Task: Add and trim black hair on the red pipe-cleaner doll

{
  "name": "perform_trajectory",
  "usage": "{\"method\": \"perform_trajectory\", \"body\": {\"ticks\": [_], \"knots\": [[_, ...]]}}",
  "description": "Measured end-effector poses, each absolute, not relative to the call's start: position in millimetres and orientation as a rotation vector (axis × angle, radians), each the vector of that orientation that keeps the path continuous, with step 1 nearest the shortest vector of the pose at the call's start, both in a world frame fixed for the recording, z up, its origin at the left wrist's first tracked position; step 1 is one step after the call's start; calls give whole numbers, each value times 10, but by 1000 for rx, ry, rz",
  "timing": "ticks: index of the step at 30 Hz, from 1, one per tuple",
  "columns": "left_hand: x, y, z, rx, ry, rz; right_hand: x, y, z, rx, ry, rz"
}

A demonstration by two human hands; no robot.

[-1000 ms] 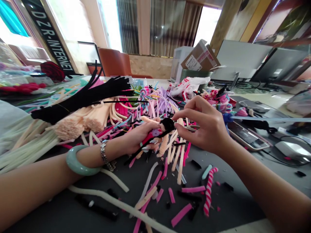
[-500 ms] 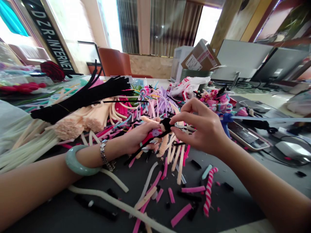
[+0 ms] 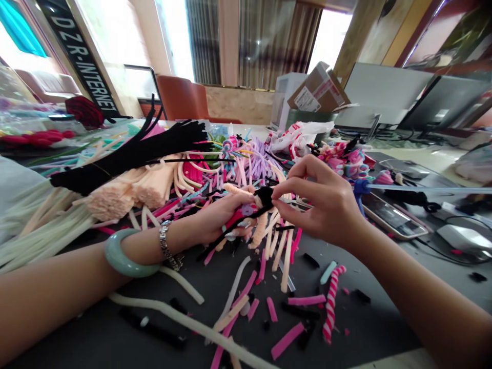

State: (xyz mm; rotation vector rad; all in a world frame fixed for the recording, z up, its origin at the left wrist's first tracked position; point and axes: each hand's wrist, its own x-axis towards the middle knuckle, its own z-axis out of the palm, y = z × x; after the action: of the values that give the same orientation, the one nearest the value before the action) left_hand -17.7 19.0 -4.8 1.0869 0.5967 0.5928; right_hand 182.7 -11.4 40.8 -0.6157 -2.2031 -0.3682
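Note:
My left hand [image 3: 226, 215], with a green bangle and a metal bracelet on its arm, is closed around a small figure [image 3: 240, 215] of pink and black fuzzy stems with a lilac flower-shaped piece. The figure's black top [image 3: 264, 197] points right. There my right hand [image 3: 319, 197] pinches the black part's edge between thumb and forefinger, its other fingers curled. Just behind that pinch lies a metal tool, perhaps pliers, mostly hidden by the fingers. Peach stems [image 3: 284, 251] lie below the hands.
Bundles of black stems [image 3: 130, 154] and peach stems [image 3: 111, 200] lie at the left. Pink, black and striped pieces [image 3: 332, 302] are scattered in front. A blue glue gun [image 3: 360, 190], a phone [image 3: 394, 218] and a white mouse [image 3: 463, 238] are at the right.
My right hand has shifted very slightly right, still at the black top. My left hand keeps its hold on the figure.

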Motion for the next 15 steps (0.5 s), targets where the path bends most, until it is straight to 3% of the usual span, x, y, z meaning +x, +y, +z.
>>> {"method": "perform_trajectory", "body": {"ticks": [15], "knots": [[-176,176,-45,1114,599,614,1893,-95,462,-573,-2202,-350]]}}
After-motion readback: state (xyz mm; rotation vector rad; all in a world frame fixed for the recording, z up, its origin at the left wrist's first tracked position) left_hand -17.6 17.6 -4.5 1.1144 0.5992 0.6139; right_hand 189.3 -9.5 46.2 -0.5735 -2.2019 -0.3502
